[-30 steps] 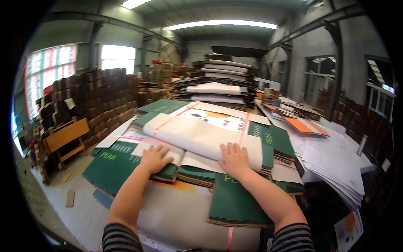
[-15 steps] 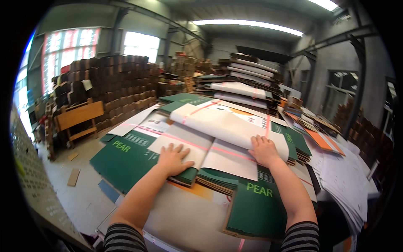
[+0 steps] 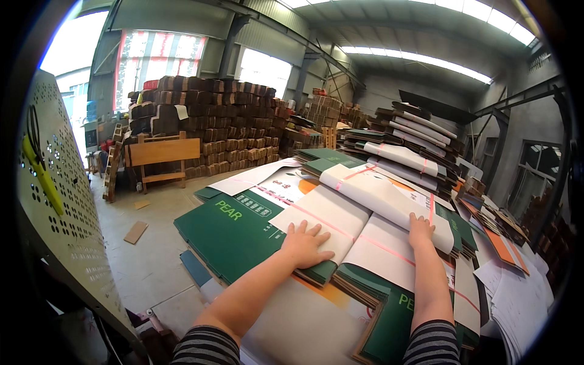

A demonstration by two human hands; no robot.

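Note:
My left hand [image 3: 305, 244] lies flat, fingers spread, on a bundle of flattened green and white cardboard cartons [image 3: 322, 222] tied with pink straps. My right hand [image 3: 421, 231] presses on the neighbouring bundle [image 3: 389, 243], at the edge of a pale bundle lying across the top [image 3: 383, 198]. Neither hand closes around anything. More flat green cartons [image 3: 234, 231] spread to the left of my left hand.
A perforated metal panel [image 3: 61, 213] with a yellow-handled tool stands close on the left. Tall stacks of brown cartons [image 3: 201, 125] and a wooden frame [image 3: 161, 155] line the far left. More strapped bundles [image 3: 420, 137] pile up behind. Loose white and orange sheets [image 3: 517, 280] lie at right.
The view has swung left and tilted up, bringing the perforated panel into sight. Both hands stay pressed on the bundles, and the bundles appear shifted toward the right.

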